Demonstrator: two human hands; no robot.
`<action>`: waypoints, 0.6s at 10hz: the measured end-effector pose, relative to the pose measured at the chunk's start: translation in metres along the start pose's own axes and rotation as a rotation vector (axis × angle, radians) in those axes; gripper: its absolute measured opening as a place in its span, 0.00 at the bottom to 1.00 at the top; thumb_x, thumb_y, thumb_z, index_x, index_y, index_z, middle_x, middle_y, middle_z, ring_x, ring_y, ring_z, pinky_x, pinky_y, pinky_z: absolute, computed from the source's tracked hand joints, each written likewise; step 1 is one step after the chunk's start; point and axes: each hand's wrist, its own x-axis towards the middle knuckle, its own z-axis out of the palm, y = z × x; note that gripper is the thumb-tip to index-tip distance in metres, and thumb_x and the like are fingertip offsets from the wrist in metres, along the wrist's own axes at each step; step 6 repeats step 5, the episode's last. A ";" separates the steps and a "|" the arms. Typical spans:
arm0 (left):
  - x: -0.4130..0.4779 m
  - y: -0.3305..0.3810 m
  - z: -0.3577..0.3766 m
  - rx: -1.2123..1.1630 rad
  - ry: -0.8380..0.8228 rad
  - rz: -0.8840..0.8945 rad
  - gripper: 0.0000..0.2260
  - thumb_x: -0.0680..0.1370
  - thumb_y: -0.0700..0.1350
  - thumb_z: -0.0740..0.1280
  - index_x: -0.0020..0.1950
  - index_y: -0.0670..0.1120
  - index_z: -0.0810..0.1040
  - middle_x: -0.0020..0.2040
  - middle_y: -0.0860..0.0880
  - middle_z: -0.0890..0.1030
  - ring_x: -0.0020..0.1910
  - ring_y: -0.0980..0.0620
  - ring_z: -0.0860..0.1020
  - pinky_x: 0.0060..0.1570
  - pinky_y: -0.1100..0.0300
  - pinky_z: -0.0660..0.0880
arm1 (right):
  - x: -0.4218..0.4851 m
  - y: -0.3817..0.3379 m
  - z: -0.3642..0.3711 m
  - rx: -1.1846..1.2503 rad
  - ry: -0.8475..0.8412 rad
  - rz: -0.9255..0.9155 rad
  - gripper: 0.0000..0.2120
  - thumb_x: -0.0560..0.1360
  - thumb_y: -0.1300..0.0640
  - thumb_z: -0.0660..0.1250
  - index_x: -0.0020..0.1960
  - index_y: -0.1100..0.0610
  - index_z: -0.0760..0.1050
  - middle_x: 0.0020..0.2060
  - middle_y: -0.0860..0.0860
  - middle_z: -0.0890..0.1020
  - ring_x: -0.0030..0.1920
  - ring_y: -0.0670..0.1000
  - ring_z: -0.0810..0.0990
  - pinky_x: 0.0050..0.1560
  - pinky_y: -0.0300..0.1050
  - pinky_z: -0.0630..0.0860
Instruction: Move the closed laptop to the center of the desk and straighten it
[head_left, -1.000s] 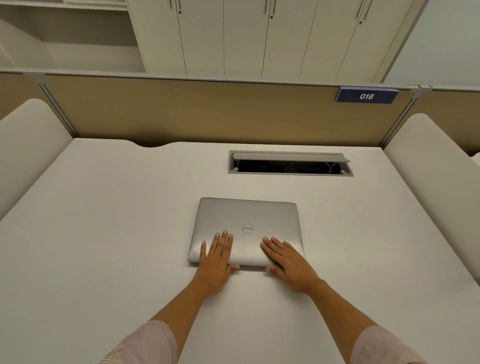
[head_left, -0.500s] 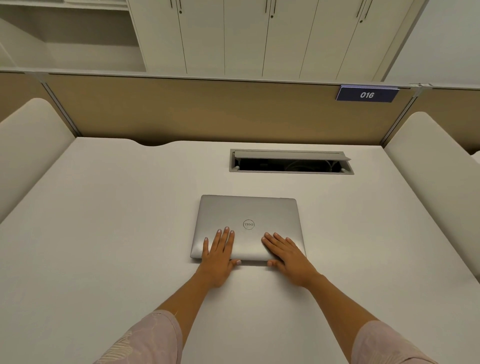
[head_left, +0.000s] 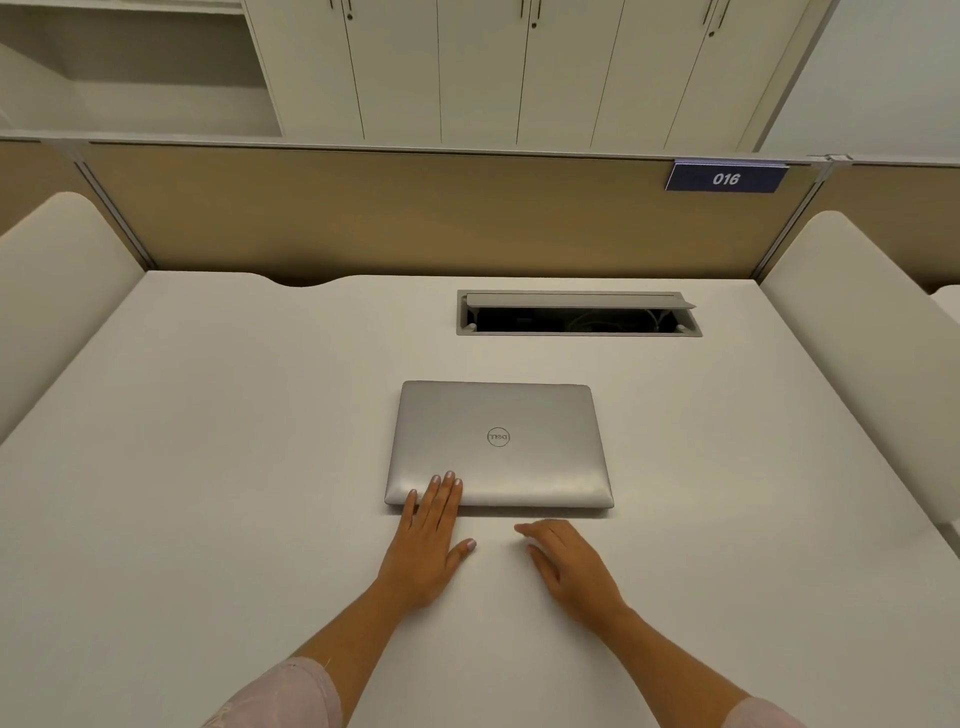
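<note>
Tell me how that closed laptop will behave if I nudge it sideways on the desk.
The closed laptop lies flat on the smooth white desk, so it will likely slide rather than tip. It looks like a rigid slab that should move as one piece. Its lid looks smooth, so the left hand, with only fingertips on the near edge, may slip or make it pivot.

White cabinets (head_left: 519, 67), tan partition (head_left: 389, 213), blue sign (head_left: 725, 177) reading 016

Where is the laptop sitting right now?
The laptop lies closed mid-desk, just nearer than the cable hatch, left hand fingertips on its near edge.
</note>
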 end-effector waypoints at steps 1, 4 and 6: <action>-0.014 -0.001 0.003 -0.027 0.025 0.005 0.33 0.80 0.62 0.45 0.78 0.47 0.39 0.80 0.50 0.41 0.78 0.54 0.36 0.75 0.52 0.37 | -0.013 -0.009 0.010 0.020 0.045 0.033 0.13 0.74 0.64 0.69 0.57 0.53 0.78 0.44 0.47 0.81 0.47 0.44 0.75 0.49 0.39 0.73; -0.053 0.002 0.014 -0.052 0.036 0.007 0.30 0.81 0.61 0.47 0.80 0.49 0.44 0.81 0.52 0.46 0.79 0.55 0.40 0.75 0.49 0.39 | -0.033 -0.024 0.022 -0.063 0.031 0.134 0.23 0.77 0.42 0.62 0.69 0.49 0.69 0.66 0.43 0.73 0.68 0.42 0.68 0.69 0.37 0.61; -0.060 0.006 0.015 -0.068 0.013 0.003 0.30 0.81 0.61 0.46 0.80 0.49 0.43 0.81 0.53 0.45 0.78 0.56 0.39 0.75 0.49 0.38 | -0.037 -0.027 0.027 -0.121 -0.071 0.161 0.29 0.79 0.39 0.55 0.77 0.47 0.56 0.75 0.40 0.58 0.76 0.40 0.52 0.75 0.40 0.51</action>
